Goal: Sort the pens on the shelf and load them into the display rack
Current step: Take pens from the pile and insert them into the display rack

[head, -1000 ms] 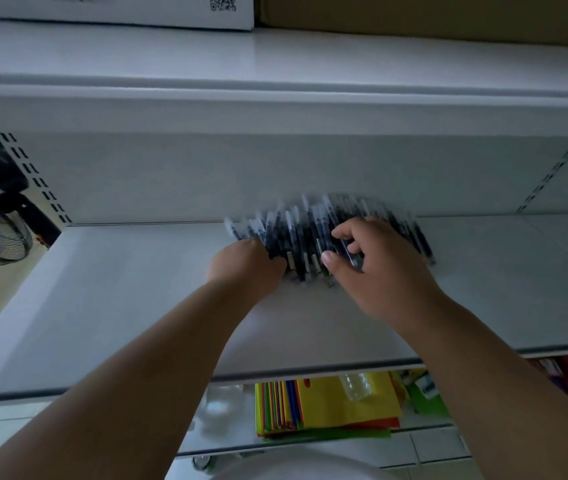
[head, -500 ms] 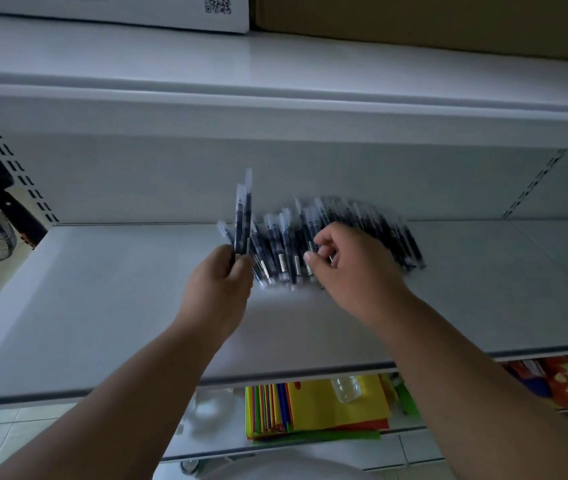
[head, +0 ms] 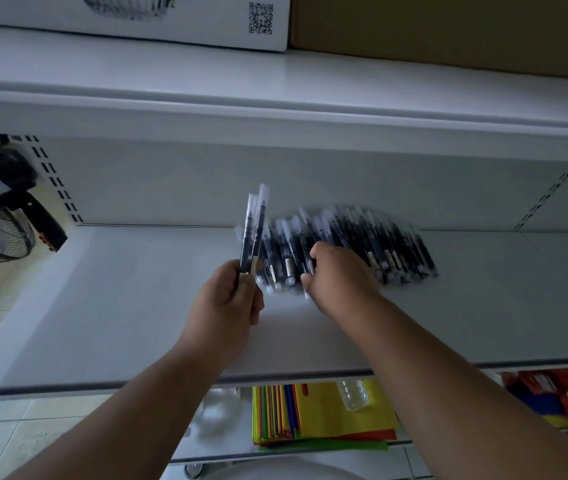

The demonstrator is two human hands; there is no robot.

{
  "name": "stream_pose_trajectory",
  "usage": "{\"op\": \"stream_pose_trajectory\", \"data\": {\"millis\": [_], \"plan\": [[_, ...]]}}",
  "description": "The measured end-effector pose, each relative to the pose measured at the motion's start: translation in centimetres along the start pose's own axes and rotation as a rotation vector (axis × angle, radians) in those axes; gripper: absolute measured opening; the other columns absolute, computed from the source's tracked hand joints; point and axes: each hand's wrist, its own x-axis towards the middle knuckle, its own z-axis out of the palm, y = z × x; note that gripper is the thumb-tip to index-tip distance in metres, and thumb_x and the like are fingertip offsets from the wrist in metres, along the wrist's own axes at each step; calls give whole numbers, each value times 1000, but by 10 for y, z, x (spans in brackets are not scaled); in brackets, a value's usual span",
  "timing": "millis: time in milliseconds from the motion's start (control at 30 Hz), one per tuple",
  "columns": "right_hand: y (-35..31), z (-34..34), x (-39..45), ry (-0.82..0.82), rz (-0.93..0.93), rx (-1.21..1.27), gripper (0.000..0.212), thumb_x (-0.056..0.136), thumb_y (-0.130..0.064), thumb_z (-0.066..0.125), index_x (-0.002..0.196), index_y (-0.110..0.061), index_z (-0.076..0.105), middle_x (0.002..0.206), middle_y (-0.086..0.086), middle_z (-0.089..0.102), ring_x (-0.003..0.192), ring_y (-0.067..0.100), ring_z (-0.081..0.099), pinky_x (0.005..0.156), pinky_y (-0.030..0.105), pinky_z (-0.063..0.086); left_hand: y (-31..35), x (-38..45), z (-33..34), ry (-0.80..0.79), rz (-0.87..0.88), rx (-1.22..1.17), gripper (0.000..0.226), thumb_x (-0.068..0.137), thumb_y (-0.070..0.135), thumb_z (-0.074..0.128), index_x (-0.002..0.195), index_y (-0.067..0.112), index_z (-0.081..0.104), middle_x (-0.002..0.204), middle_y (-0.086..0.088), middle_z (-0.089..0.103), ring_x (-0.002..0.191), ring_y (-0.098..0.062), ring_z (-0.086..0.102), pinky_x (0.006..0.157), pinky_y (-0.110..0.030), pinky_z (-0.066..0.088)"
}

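Head view: the left hand [head: 227,299] grips two pens [head: 254,230] upright, just beside the pile of pens [head: 372,244] near the shelf's [head: 119,306] back edge; the right hand [head: 339,280] rests on that pile, fingers curled among the pens, grasp unclear.

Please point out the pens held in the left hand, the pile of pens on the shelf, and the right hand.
held pens [head: 254,233], head view, dark barrels.
pile of pens [head: 389,244], head view, middle.
right hand [head: 339,278], head view, back of hand.
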Motion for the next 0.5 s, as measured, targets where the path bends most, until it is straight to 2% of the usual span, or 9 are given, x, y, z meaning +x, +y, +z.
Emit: {"op": "stream_pose_trajectory", "data": {"millis": [100,167,233,267,300,367,433,500], "plan": [[2,2,0,17,65,87,22,92,-18,59,113,-13,58,91,3,65,86,25,62,79,36,55,-2,0,-1,-21,-49,-31,23,100,11,41,95,20,61,61,1,59,55,-20,50,61,-40,41],[6,3,-1,31,77,182,30,92,-19,58,121,-13,58,100,4,67,92,25,63,81,32,53,-4,0,-3,-31,-88,-76,26,98,9,41,88,23,61,66,-5,62,57,-21,50,62,-38,39],[10,1,-4,29,74,323,37,95,-21,57,131,-14,55,113,4,66,92,17,63,75,23,48,-5,0,-4,-28,-131,-142,26,95,10,44,81,25,61,72,-10,64,59,-23,48,62,-37,36],[11,-1,-7,28,80,407,36,96,-21,56,132,-15,54,113,4,65,85,10,63,68,20,46,-4,1,-4,-26,-150,-187,25,95,8,44,81,22,60,73,-9,63,60,-23,47,61,-36,36],[11,-3,-10,22,96,509,33,98,-20,55,130,-15,54,106,3,66,73,4,62,60,17,45,-3,1,-3,-23,-169,-232,25,95,4,43,81,18,58,71,-7,60,59,-23,45,60,-34,36],[13,-10,-19,-2,146,800,21,99,-14,53,119,-14,57,85,3,63,56,5,59,48,19,42,2,2,-1,-13,-205,-316,23,94,-2,41,81,11,55,64,-5,51,58,-23,40,55,-32,34],[15,-21,-27,-47,181,1152,13,98,-4,51,107,-10,58,77,5,59,54,13,56,46,25,41,7,2,2,-17,-222,-350,21,94,-3,39,84,6,55,59,-4,44,56,-22,37,52,-31,31],[19,-33,-33,-88,195,1394,12,97,0,50,99,-10,55,77,7,61,54,17,55,47,28,38,12,1,8,-43,-226,-339,20,93,-1,39,92,3,58,57,-4,43,53,-21,37,50,-30,31]]}}
